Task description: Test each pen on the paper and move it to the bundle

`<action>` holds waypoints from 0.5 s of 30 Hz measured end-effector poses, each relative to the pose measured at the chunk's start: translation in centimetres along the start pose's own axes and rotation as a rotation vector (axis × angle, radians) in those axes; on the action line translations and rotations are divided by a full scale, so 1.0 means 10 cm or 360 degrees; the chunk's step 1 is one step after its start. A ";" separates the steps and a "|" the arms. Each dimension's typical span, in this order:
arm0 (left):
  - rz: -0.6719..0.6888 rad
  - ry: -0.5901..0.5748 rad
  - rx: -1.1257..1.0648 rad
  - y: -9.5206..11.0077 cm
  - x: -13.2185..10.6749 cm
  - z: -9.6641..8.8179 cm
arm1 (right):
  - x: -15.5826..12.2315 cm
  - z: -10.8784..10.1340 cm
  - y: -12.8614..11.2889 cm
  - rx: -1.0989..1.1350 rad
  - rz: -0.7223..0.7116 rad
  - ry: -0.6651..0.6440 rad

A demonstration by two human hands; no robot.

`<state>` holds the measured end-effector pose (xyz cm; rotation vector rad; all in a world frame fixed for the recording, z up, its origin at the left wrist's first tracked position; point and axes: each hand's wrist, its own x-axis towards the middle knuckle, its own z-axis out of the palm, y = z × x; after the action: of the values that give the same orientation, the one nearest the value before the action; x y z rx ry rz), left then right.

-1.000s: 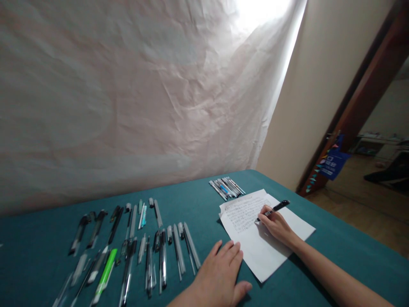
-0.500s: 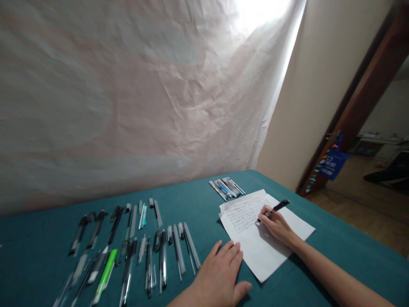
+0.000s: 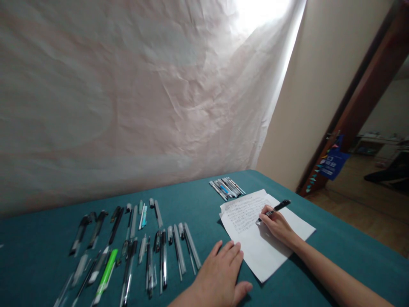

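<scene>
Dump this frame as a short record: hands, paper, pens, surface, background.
left_hand: left hand, palm down, fingertips at the paper's near-left edge
right_hand: right hand, gripping a black pen, tip at the paper
paper: white sheets, overlapping; handwriting on upper part, lower part blank
pens_left: loose pens and caps, including a bright green pen
bundle: slim pens or refills, side by side beyond the paper
surface: dark green tabletop
background: pale hanging sheet; blue bag at right
</scene>
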<state>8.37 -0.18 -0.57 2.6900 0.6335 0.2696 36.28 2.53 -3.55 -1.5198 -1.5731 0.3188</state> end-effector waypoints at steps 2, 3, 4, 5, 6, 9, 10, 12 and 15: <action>0.0001 0.0000 -0.0002 0.00 0.00 0.01 | 0.00 0.00 0.00 -0.0006 -0.0005 0.0005; 0.0001 -0.0003 -0.0003 0.00 -0.01 0.01 | 0.00 0.00 0.00 -0.0008 -0.0010 0.0004; -0.0002 -0.0006 -0.0005 0.00 -0.01 0.01 | 0.00 0.00 0.00 -0.0009 -0.0014 0.0003; -0.0004 -0.0007 -0.0008 0.00 -0.01 0.01 | 0.00 0.00 0.00 -0.0009 -0.0018 0.0002; -0.0006 -0.0006 -0.0011 0.01 -0.01 0.01 | 0.00 0.00 -0.01 -0.0007 -0.0019 0.0001; -0.0011 -0.0007 -0.0020 0.02 -0.02 0.01 | 0.00 0.00 -0.01 0.0000 -0.0012 0.0004; -0.0012 -0.0013 -0.0020 0.02 -0.02 0.00 | 0.00 0.00 -0.01 0.0003 -0.0008 0.0006; -0.0012 -0.0028 -0.0018 0.02 -0.01 -0.01 | 0.00 0.00 0.00 0.0008 0.0003 0.0011; -0.0009 -0.0036 -0.0008 0.01 0.00 -0.01 | 0.00 0.00 0.00 0.0010 0.0017 0.0013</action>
<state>8.33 -0.24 -0.41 2.6822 0.6326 0.2385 36.26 2.57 -3.54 -1.5236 -1.5566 0.3229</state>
